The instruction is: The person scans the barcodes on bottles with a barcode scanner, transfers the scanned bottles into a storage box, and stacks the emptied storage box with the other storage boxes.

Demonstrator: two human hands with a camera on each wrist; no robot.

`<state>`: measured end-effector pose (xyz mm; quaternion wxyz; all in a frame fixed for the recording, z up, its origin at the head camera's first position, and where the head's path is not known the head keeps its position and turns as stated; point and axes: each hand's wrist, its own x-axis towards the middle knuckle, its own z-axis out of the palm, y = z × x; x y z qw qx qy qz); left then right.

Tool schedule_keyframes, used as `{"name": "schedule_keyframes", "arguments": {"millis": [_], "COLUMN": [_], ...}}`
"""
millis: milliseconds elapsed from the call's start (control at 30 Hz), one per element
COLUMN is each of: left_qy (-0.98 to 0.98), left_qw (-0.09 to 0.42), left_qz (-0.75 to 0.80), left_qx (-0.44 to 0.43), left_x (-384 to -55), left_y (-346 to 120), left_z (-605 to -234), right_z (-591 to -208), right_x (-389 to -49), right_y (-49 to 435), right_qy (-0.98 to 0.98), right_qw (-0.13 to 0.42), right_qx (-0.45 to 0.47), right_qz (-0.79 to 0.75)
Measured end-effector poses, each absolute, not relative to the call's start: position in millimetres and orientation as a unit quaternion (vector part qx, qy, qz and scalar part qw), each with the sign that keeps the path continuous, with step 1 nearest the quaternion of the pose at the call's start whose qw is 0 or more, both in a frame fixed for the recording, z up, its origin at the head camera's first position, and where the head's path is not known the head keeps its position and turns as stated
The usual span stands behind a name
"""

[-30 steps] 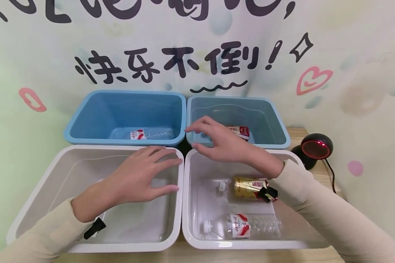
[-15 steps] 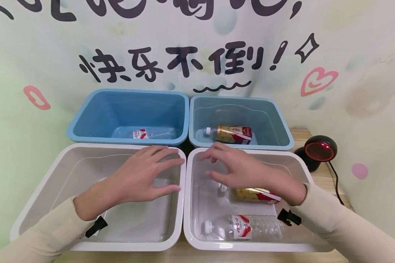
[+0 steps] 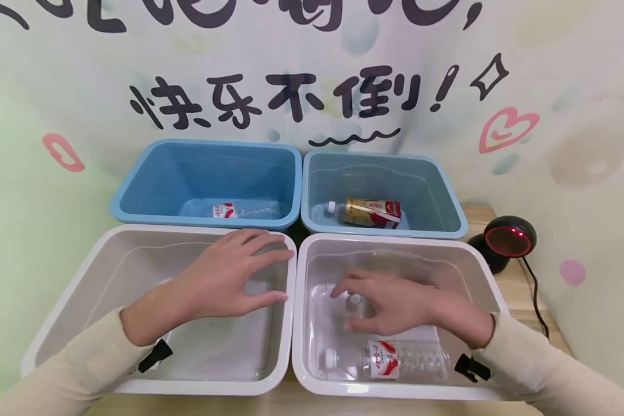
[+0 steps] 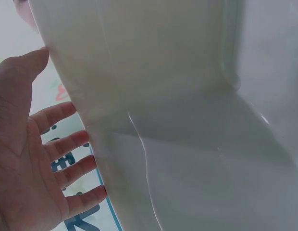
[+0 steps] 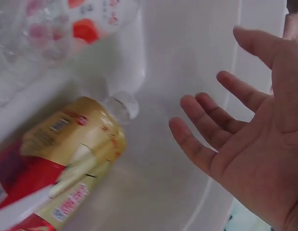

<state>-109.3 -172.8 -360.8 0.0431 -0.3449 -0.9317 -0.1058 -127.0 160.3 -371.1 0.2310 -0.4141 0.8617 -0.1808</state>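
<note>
My right hand (image 3: 395, 303) hovers inside the right white bin (image 3: 300, 323), fingers spread and holding nothing. Beneath it lies a bottle with a gold and red label (image 5: 67, 154); in the head view the hand covers most of it apart from its white cap. Closer to the front wall, a clear plastic bottle with a red and white label (image 3: 383, 359) lies on its side. My left hand (image 3: 221, 280) is over the left white bin (image 3: 57, 312), fingers extended towards its right rim. In the left wrist view the fingertips (image 4: 93, 192) meet the rim's outline; contact is unclear.
Behind stand two blue bins. The left one (image 3: 115, 202) contains a clear bottle (image 3: 229, 210); the right one (image 3: 463, 222) contains a gold and red bottle (image 3: 372, 212). A black round device (image 3: 509, 237) with a cable stands at the right, before a printed wall cloth (image 3: 312, 130).
My right hand has drawn back from the right blue bin and come down into the right white bin. A gold and red bottle now shows uncovered in the blue bin. My left hand holds its pose.
</note>
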Motion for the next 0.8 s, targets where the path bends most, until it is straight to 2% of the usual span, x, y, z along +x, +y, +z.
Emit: {"name": "schedule_keyframes", "arguments": {"millis": [167,500,800], "left_qy": [-0.931,-0.933,-0.934], "left_qw": [0.033,0.047,0.042], "left_qz": [-0.107,-0.102,-0.104], "left_qx": [-0.349,-0.341,-0.340], "left_x": [-108.4,-106.5,-106.8], "left_y": [-171.7,-175.0,-173.4], "left_z": [-360.1,-358.1,-358.1], "right_z": [-381.8,-391.7,-401.0], "right_x": [-121.3,-121.1,-121.6], "right_y": [168.2,165.8,163.8], "right_qy": [0.842,0.823,0.817], "right_qw": [0.308,0.417,0.441], "right_qx": [-0.414,-0.371,-0.365], "right_qz": [-0.158,-0.109,-0.071]}}
